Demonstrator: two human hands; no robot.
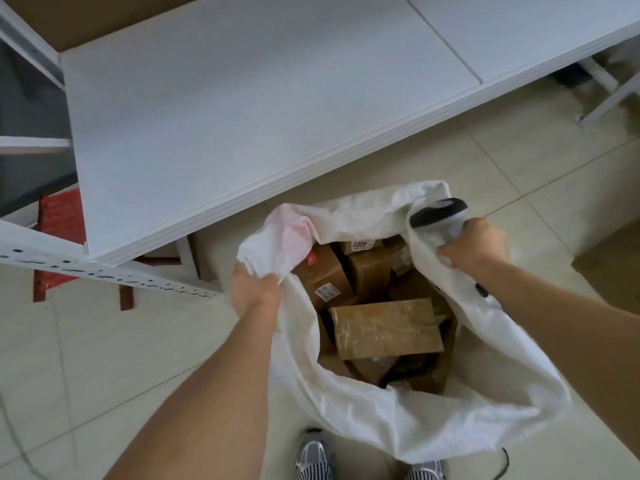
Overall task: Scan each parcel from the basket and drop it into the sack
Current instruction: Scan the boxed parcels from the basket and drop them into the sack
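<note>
Gripping white woven sack (415, 420) rim, mouth held wide on floor between hands | left hand (254, 289) clutching near-left edge | right hand (476, 244) clamped on far-right edge plus grey-black handheld scanner (438, 216) | brown taped cardboard parcels (384, 329) inside, directly below | basket unseen

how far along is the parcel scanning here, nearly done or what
Done: several cardboard parcels already lie in the white sack. In hand: the left hand and right hand grip the sack's rim, the right also holding the scanner. Left: unclear, as the basket is out of view.
</note>
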